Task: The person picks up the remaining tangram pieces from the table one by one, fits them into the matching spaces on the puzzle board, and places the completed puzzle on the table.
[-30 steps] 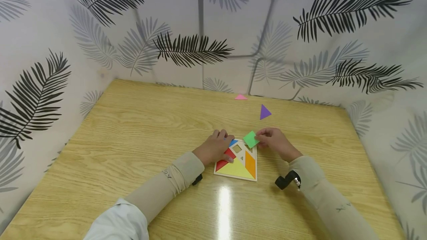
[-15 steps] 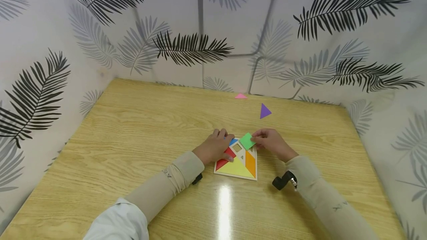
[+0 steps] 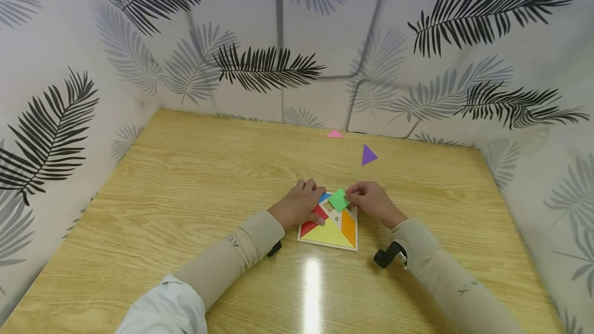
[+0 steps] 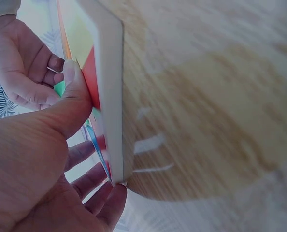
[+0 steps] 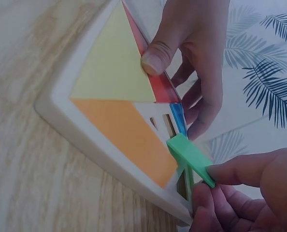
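A wooden tangram board point(image 3: 327, 244) lies on the table with yellow, orange, red and blue pieces in it and several bare recesses. My left hand point(image 3: 297, 204) holds the board at its left side, thumb on the red piece point(image 5: 164, 89) and fingers at the far edge. Between thumb and fingers, my right hand point(image 3: 373, 201) pinches a green square tangram piece point(image 3: 339, 200) by its right corner. The piece is tilted above the recesses at the board's far side, as the right wrist view shows. The green piece is mostly hidden in the left wrist view.
A purple triangle point(image 3: 368, 155) lies beyond the right hand. Farther back, a pink triangle point(image 3: 335, 134) sits by the table's rear edge. Leaf-patterned cloth point(image 3: 250, 24) rises behind and beside the wooden table point(image 3: 209, 169).
My right hand has carried the green square leftward and slightly toward me, over the recesses. The left hand and the board have stayed in place.
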Demonstrator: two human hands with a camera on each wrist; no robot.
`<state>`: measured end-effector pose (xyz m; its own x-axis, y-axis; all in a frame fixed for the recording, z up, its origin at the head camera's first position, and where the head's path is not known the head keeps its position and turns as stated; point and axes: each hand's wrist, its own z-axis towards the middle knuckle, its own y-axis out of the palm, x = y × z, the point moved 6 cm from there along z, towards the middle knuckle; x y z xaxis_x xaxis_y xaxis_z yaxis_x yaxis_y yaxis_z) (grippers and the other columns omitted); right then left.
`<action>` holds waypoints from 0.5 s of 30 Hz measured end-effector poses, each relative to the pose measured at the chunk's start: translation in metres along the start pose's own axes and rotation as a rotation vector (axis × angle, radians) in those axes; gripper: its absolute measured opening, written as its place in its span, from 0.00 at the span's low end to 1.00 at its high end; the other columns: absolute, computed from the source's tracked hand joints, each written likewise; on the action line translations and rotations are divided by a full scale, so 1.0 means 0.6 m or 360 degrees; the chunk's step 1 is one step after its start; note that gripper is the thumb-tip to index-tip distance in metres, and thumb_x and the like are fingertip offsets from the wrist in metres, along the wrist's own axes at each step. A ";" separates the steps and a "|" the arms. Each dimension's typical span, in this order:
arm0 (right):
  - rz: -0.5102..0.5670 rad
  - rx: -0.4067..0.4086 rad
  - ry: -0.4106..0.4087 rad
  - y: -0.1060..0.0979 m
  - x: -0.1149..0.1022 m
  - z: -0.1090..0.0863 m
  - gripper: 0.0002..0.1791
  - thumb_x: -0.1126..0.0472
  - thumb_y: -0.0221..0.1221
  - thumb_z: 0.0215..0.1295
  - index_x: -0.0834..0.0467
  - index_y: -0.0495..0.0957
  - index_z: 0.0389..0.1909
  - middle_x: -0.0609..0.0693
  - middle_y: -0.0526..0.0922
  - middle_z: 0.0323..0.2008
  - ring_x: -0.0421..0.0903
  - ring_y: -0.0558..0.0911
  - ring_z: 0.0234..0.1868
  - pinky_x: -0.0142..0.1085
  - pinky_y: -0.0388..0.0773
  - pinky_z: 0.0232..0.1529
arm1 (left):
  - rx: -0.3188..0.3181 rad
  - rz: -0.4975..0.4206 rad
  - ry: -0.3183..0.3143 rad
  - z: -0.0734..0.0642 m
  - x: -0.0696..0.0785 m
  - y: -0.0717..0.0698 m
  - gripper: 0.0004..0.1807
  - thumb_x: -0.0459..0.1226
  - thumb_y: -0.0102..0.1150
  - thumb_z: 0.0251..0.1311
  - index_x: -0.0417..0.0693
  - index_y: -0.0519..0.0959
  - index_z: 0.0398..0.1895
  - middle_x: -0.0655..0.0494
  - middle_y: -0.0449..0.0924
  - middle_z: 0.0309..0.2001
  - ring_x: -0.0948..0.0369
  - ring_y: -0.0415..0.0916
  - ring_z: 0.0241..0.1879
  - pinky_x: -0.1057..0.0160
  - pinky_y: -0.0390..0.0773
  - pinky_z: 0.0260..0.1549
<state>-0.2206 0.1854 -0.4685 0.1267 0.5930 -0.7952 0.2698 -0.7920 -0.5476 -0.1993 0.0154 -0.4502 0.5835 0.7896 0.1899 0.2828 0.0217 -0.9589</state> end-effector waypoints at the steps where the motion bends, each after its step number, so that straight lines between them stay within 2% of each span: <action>1: -0.0012 0.0003 -0.0001 0.001 0.000 0.000 0.12 0.58 0.58 0.63 0.63 0.78 0.41 0.54 0.79 0.31 0.46 0.76 0.30 0.34 0.74 0.31 | -0.0002 -0.0003 0.0000 0.000 0.000 0.000 0.43 0.60 0.53 0.53 0.48 0.58 0.68 0.48 0.59 0.58 0.53 0.57 0.54 0.61 0.63 0.53; 15: -0.0143 0.0002 -0.0033 0.017 -0.017 -0.012 0.11 0.57 0.58 0.63 0.60 0.78 0.40 0.52 0.78 0.33 0.47 0.72 0.31 0.35 0.71 0.31 | 0.0019 -0.0015 0.0005 0.001 0.000 0.003 0.43 0.60 0.53 0.53 0.48 0.59 0.68 0.49 0.60 0.57 0.54 0.57 0.53 0.61 0.64 0.52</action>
<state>-0.2122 0.1719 -0.4640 0.0822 0.6584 -0.7481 0.2783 -0.7360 -0.6172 -0.1996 0.0156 -0.4519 0.5834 0.7873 0.1994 0.2792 0.0361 -0.9595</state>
